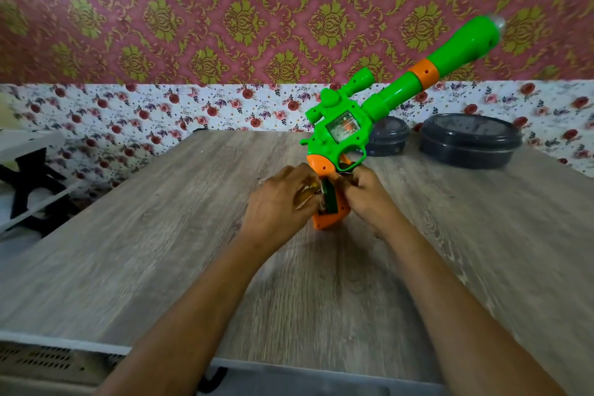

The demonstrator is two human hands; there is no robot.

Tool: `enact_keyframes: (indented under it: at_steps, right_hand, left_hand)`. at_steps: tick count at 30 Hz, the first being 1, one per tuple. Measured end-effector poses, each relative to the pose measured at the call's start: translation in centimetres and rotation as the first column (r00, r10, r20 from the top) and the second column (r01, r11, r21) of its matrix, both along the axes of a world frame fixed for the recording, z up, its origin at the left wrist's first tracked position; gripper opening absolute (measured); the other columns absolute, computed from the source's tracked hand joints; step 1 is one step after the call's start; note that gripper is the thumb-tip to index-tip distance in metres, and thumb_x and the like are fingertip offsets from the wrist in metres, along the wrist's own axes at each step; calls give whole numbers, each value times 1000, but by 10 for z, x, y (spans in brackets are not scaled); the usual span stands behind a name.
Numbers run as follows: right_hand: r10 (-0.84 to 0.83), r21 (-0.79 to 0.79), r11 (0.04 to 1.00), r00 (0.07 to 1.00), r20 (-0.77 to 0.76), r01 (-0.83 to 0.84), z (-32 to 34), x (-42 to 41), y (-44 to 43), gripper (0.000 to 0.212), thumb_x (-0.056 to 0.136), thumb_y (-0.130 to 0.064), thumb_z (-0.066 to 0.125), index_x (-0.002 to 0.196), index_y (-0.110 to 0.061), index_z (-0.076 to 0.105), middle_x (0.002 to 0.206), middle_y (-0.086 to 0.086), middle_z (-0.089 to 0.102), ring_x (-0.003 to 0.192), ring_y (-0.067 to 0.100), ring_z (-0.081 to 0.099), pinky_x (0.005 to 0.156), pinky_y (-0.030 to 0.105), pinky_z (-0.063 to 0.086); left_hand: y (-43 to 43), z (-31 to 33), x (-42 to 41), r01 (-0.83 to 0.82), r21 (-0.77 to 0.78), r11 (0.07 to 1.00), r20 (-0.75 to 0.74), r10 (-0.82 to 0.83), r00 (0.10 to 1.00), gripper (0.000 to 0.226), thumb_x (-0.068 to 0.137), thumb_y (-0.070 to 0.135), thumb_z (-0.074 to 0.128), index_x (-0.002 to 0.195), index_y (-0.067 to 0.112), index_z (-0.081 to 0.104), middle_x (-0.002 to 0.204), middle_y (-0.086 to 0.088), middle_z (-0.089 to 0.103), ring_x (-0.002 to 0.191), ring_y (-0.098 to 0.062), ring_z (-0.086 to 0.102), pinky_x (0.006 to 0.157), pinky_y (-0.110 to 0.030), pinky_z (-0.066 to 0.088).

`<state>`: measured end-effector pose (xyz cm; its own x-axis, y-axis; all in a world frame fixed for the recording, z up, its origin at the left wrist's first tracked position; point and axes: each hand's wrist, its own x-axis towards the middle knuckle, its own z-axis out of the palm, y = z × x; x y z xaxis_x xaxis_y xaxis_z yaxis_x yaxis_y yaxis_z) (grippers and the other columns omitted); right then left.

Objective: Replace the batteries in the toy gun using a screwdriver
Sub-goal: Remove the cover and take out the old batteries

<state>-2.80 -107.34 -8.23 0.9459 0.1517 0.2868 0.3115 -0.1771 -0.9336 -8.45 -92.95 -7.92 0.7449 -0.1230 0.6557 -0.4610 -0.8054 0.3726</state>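
Standing almost upright near the middle of the wooden table point(160, 267), the toy gun point(340, 125) has the bottom of its orange grip point(324, 222) down at the table top. Its long axis runs diagonally: the green barrel point(463, 51) points up and to the right, away from the person and toward the patterned wall, and the clear tip is the highest part. The left hand point(279, 202) has its fingers curled and pinches a small golden object point(307, 196) against the left side of the grip, where a dark green part point(330, 199) shows. What this object is I cannot tell, because it is blurred. The right hand point(366, 193) closes around the right side of the grip, just under the trigger guard point(355, 154). A small clear window point(342, 127) on the gun's body has some print inside, too blurred to read. Behind the gun, at the far edge, stand two dark round containers point(471, 143) side by side.
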Motion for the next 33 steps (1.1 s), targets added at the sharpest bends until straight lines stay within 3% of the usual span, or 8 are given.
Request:
enact_keyframes:
  at_steps: [4,8,11,17,25,27,30,33]
  right_hand:
    - [11,14,1000,1000,-15,-10,-1,0,-1,12,93,-12,53,100,-15,62,96,11,67,91,25,63,90,45,49]
    - [-5,35,999,1000,-15,6,0,0,-2,11,92,-13,53,99,-17,62,96,8,66,91,20,60,82,34,47]
    - [-57,88,994,996,-62,62,-1,3,-4,9,92,-14,54,93,-20,61,100,15,67,93,26,62,88,40,49]
    - [-32,119,992,991,-127,48,0,1,-8,11,94,-14,51,102,-15,59,97,7,64,95,21,60,94,41,48]
    - [-22,106,994,994,-110,34,2,-3,-8,17,95,-13,49,109,-14,58,98,2,62,86,12,58,78,26,47]
    - [-27,98,994,994,-105,38,2,-5,-8,14,94,-13,50,105,-16,58,97,2,63,89,14,59,83,29,47]
    - [-45,78,996,996,-83,51,2,-5,-7,15,94,-14,52,106,-17,59,98,2,65,96,19,61,90,36,48]
    - [-84,55,995,996,-25,85,7,-5,-4,19,93,-13,53,111,-11,59,99,4,65,93,18,60,84,32,47]
  left_hand:
    - [0,-2,1,20,-11,1000,-39,-20,999,24,84,30,67,100,17,54,61,10,48,57,-15,48,52,-28,36]
    - [10,2,5,30,-139,990,0,-31,1000,30,80,28,71,108,21,62,82,6,70,71,-14,66,64,-32,54]
    - [26,3,11,-123,-203,971,-21,121,992,30,71,40,68,93,19,68,82,5,71,74,-15,65,66,-31,52]
    - [26,-4,12,-275,73,959,-148,283,948,20,81,33,69,89,16,62,71,-1,57,67,-24,57,54,-26,33]
    - [23,-10,11,-320,292,901,-234,392,890,31,90,39,54,116,21,56,105,-10,65,94,-31,62,71,-34,46]
    - [22,-10,11,-306,300,904,-243,382,892,30,90,38,54,115,21,57,109,-10,62,96,-31,61,72,-35,46]
    - [20,-2,4,-316,178,932,-226,351,909,26,89,33,57,104,13,62,97,-10,61,88,-31,60,60,-30,39]
    - [13,9,-4,-268,-120,956,-258,231,938,13,88,16,57,92,9,66,80,-7,66,77,-22,64,54,-26,38]
